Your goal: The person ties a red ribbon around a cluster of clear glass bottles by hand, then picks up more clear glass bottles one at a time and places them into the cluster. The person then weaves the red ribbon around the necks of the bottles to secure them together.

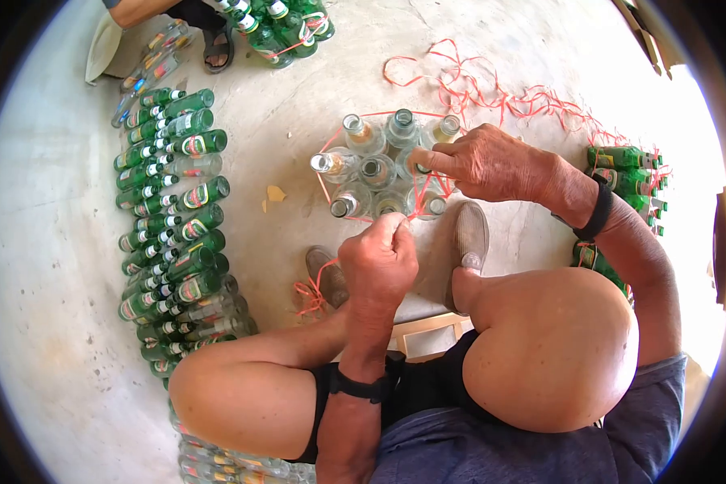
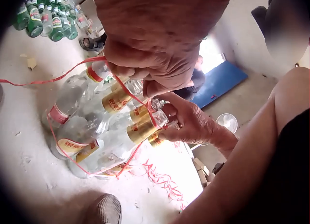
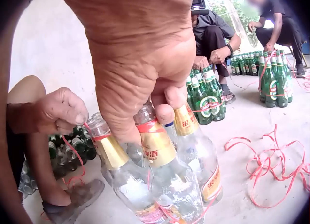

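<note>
Several clear glass bottles (image 1: 377, 169) with gold neck labels stand upright in a tight cluster on the floor. A red plastic strap (image 1: 324, 187) runs around them, and part of it crosses the necks at the right. At the near side of the cluster, my left hand (image 1: 379, 256) pinches the strap between thumb and curled fingers. From it the strap runs taut to a bottle neck (image 2: 160, 118). My right hand (image 1: 492, 165) reaches down over the right side of the cluster. Its thumb and fingers grip around a gold-labelled bottle (image 3: 157, 151), partly hiding its neck.
Green bottles (image 1: 202, 194) lie stacked in a long row at the left. More green bottles (image 1: 621, 179) lie at the right. Loose red strap (image 1: 532, 103) is strewn beyond the cluster. Tied green bundles (image 3: 275, 83) stand near two other people. My shoes (image 1: 470, 235) flank the near side.
</note>
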The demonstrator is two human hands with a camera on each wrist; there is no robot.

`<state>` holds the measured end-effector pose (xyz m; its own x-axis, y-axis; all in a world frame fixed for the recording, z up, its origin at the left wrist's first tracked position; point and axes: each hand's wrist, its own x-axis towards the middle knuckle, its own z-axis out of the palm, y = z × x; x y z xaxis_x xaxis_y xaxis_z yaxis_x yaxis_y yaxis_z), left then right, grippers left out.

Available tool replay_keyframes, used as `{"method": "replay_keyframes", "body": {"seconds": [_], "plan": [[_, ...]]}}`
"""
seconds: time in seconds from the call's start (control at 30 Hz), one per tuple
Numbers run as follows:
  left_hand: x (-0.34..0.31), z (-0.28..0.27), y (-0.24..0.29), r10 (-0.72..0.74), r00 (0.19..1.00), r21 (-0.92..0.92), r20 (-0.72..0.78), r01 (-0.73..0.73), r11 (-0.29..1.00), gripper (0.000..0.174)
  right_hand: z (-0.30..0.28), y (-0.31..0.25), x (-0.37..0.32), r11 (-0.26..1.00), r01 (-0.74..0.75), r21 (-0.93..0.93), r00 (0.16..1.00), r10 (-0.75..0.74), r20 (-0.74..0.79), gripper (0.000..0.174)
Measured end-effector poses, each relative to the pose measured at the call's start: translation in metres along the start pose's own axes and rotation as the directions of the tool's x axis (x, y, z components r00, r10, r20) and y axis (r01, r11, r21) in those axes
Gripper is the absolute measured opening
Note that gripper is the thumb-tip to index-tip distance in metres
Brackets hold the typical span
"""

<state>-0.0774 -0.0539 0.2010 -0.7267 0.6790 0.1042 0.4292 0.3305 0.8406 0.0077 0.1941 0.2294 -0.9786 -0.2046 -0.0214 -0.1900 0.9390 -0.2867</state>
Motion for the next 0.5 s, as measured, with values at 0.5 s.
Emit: {"method": "replay_keyframes", "body": {"seconds": [0.5], "plan": [[0.053, -0.01, -0.007, 0.194, 0.973, 0.211, 0.121, -0.217, 0.953, 0.004, 0.011, 0.0, -0.007, 1.0, -0.014, -0.016, 0.996, 0.012, -0.089, 0.063]]}}
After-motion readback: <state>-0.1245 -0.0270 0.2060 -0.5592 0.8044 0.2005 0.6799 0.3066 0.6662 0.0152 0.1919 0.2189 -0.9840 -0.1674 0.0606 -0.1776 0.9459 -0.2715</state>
